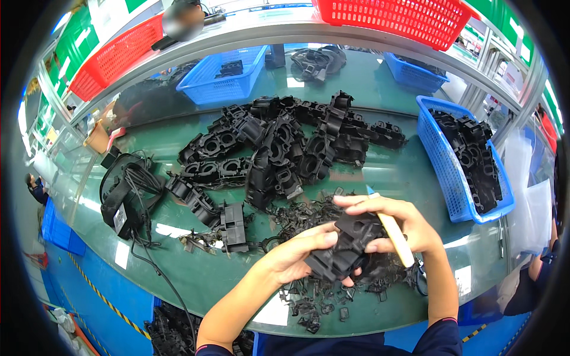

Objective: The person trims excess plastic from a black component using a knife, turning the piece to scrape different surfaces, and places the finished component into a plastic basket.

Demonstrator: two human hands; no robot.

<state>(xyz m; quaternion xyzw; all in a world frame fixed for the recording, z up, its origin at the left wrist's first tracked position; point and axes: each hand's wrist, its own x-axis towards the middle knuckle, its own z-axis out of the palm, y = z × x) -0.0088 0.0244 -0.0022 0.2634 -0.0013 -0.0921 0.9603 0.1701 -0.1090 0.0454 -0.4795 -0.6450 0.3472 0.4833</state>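
Note:
A black moulded plastic part [349, 244] with round openings is held up over the near side of the table. My left hand [300, 252] is closed round its left side, thumb on top. Against the part's right side are the thumb and fingers of my right hand [409, 222], which also grips a slim pale-yellow-handled tool [396, 238]. The tool slants across the palm with a blue end pointing away; its working tip cannot be made out. Below both hands lie black plastic scraps [310, 314]. Farther off, similar black parts [276, 142] are heaped.
At right stands a blue basket [438, 175] filled with black parts. A black corded device [122, 196] lies at left, its cable running over the near edge. Behind the heap are another blue basket [202, 86] and a metal shelf frame carrying red baskets [398, 21].

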